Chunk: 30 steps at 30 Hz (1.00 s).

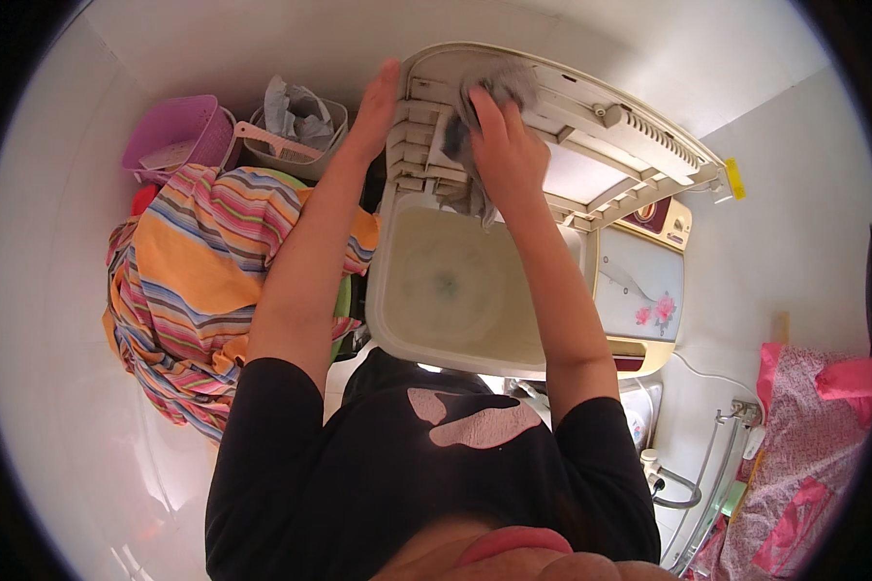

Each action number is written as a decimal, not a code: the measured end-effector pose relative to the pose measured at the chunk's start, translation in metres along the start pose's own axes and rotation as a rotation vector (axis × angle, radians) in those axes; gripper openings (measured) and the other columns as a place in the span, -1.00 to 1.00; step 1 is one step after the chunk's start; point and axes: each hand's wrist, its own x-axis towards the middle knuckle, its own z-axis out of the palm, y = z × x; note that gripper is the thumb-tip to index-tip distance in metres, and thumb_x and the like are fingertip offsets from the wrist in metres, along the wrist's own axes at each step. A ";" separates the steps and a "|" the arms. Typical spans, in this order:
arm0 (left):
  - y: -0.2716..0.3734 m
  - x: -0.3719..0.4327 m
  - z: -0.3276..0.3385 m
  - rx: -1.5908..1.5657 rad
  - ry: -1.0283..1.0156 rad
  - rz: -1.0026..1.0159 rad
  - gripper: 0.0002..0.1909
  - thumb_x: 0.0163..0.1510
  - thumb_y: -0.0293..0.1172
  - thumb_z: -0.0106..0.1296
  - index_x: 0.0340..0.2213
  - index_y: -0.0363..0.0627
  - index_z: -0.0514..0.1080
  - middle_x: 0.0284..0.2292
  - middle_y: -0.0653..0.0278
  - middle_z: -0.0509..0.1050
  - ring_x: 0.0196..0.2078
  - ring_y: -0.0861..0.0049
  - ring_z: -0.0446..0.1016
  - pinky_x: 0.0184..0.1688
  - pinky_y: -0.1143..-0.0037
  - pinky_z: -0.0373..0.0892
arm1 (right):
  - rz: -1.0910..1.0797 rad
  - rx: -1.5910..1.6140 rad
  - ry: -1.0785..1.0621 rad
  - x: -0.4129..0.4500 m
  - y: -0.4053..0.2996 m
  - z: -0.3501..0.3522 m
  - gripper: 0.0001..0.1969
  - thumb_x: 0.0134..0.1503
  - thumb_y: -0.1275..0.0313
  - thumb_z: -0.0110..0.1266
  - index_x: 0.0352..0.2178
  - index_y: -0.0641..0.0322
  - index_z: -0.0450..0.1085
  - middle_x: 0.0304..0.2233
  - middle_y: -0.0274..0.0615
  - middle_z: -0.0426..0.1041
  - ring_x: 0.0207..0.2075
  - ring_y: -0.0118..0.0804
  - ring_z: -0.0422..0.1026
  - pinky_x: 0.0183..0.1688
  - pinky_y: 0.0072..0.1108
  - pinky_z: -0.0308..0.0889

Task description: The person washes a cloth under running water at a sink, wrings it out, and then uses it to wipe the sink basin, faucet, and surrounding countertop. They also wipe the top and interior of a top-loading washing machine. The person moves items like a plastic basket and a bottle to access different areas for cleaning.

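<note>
A twin-tub washing machine stands before me, its plastic lid (574, 167) raised against the wall. With my right hand (507, 149) I hold a wet-looking grey cloth (495, 80) against the lid's ribbed inner side; the cloth is partly blurred and hangs down towards the tub. At the lid's left edge is my left hand (379, 105), fingers pointing up and nothing seen in them; whether it touches the lid is unclear. Below, the wash tub (450, 283) holds cloudy water. To its right lies the closed spin-side cover (639, 283) with a pink flower pattern.
Left of the machine, striped fabric (196, 254) is heaped beside a purple basket (182, 138) and a light bin (312, 163) with a pink comb (280, 141). At the right are a metal rack (719, 472), a hose (683, 501) and pink patterned fabric (806, 436).
</note>
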 end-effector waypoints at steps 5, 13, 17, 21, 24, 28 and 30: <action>0.003 0.000 0.005 0.039 0.146 -0.040 -0.24 0.10 0.20 -0.42 -0.01 -0.34 0.16 0.01 0.17 0.21 0.04 0.49 0.15 0.08 0.52 0.04 | -0.026 0.086 -0.047 0.012 -0.025 0.072 -0.49 -0.14 0.46 0.08 -0.08 -0.04 0.19 -0.32 -0.20 0.38 -0.49 -0.11 0.42 -0.49 -0.40 0.36; 0.003 0.002 -0.001 0.130 0.082 -0.034 -0.22 0.02 0.33 -0.40 -0.26 -0.29 0.30 -0.30 0.29 0.30 -0.29 0.56 0.17 -0.18 0.51 0.16 | -0.129 -0.162 -0.346 0.003 0.009 0.030 -0.64 -0.06 0.50 -0.09 -0.16 -0.07 0.28 -0.31 -0.20 0.34 -0.48 -0.13 0.44 -0.50 -0.38 0.36; 0.027 -0.013 0.018 0.049 0.087 -0.004 -0.18 0.00 0.35 -0.41 -0.21 -0.31 0.31 -0.25 0.29 0.33 -0.21 0.55 0.23 -0.09 0.49 0.17 | -0.096 -0.116 -0.332 0.000 -0.001 0.022 -0.63 -0.06 0.52 -0.11 -0.15 -0.03 0.26 -0.30 -0.18 0.33 -0.48 -0.10 0.44 -0.48 -0.36 0.36; 0.024 -0.010 0.008 0.034 0.055 -0.146 -0.18 0.01 0.33 -0.39 -0.15 -0.31 0.28 -0.19 0.25 0.32 -0.16 0.54 0.23 -0.05 0.51 0.14 | -0.147 -0.023 -0.331 0.003 -0.041 0.058 -0.63 -0.06 0.52 -0.10 -0.15 0.01 0.25 -0.31 -0.17 0.33 -0.48 -0.06 0.44 -0.49 -0.35 0.36; 0.024 -0.012 0.007 0.061 0.045 -0.125 -0.18 0.03 0.30 -0.39 -0.06 -0.31 0.22 -0.10 0.20 0.28 -0.09 0.53 0.21 0.01 0.53 0.10 | -0.129 -0.040 -0.355 0.008 -0.040 0.061 -0.65 -0.06 0.52 -0.09 -0.17 0.02 0.25 -0.32 -0.17 0.34 -0.48 -0.04 0.44 -0.50 -0.34 0.36; 0.031 -0.019 0.009 0.123 0.067 -0.056 -0.17 0.05 0.28 -0.42 0.01 -0.31 0.14 -0.02 0.19 0.22 -0.01 0.51 0.15 0.06 0.51 0.04 | -0.185 -0.085 -0.364 0.010 -0.016 0.041 -0.69 -0.06 0.51 -0.09 -0.20 0.03 0.27 -0.31 -0.18 0.34 -0.49 -0.06 0.45 -0.52 -0.35 0.36; 0.034 -0.024 0.011 0.183 0.075 -0.025 -0.17 0.06 0.27 -0.42 0.02 -0.31 0.13 -0.01 0.19 0.20 0.02 0.50 0.14 0.08 0.49 0.03 | -0.180 -0.145 -0.401 0.003 -0.001 0.031 -0.69 -0.05 0.50 -0.09 -0.20 0.03 0.28 -0.31 -0.18 0.34 -0.49 -0.07 0.45 -0.52 -0.35 0.36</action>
